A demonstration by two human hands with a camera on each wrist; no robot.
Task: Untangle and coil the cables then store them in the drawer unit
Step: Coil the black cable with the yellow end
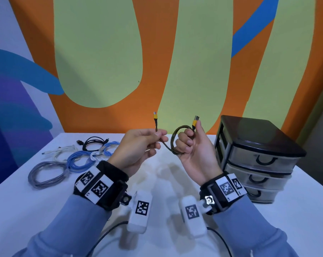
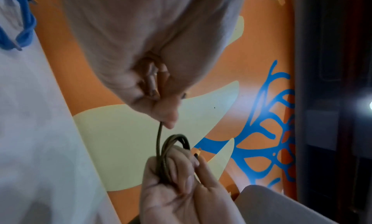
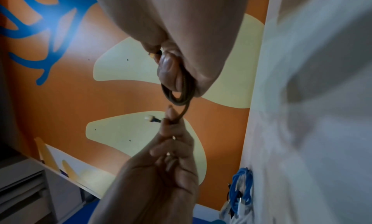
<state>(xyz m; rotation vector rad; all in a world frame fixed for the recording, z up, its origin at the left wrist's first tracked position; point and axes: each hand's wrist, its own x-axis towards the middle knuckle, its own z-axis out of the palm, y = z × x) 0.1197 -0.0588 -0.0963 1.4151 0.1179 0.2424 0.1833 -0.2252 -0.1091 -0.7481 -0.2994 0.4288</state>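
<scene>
A black-and-yellow braided cable [image 1: 172, 143] is held in the air above the white table [image 1: 45, 210]. My right hand [image 1: 192, 145] grips a small coil of it, with the orange USB plug [image 1: 195, 121] sticking up beside the thumb. My left hand [image 1: 138, 147] pinches the free end, whose small orange plug [image 1: 155, 115] points upward. The wrist views show the coil [image 3: 179, 92] wrapped round my right fingers and the strand [image 2: 159, 140] running between both hands. A black drawer unit [image 1: 257, 156] with three closed translucent drawers stands at the right.
Several other cables lie in a loose group at the table's left: a grey coil [image 1: 47, 173], blue ones [image 1: 79, 160], a white one [image 1: 62, 150] and a black one [image 1: 93, 142]. A painted wall [image 1: 101, 62] rises right behind the table.
</scene>
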